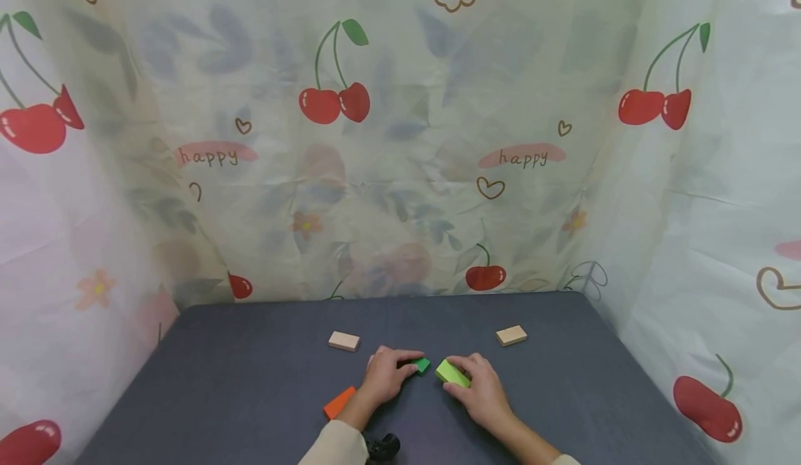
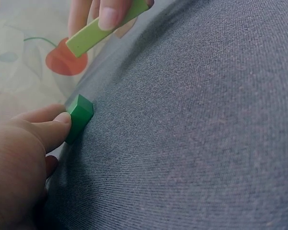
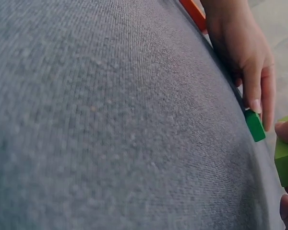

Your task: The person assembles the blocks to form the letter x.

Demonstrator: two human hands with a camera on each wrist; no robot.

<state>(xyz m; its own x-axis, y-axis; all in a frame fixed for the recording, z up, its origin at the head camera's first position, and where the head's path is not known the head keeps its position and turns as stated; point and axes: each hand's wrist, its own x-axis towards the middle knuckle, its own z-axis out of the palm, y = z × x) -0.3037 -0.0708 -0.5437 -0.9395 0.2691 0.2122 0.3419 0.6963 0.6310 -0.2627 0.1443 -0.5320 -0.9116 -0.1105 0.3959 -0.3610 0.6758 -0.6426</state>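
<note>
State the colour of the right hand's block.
Lime-green block, clearest in the left wrist view.

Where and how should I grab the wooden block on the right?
Probably pinch the right wooden block mid-length across its long sides, coming from above and the near side with the right hand once that releases the lime block: it lies flat, longer than wide, its near long side visible.

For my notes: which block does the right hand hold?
The lime block, in the right hand; the left hand holds the darker green block; the orange block and wooden blocks lie unheld.
</note>
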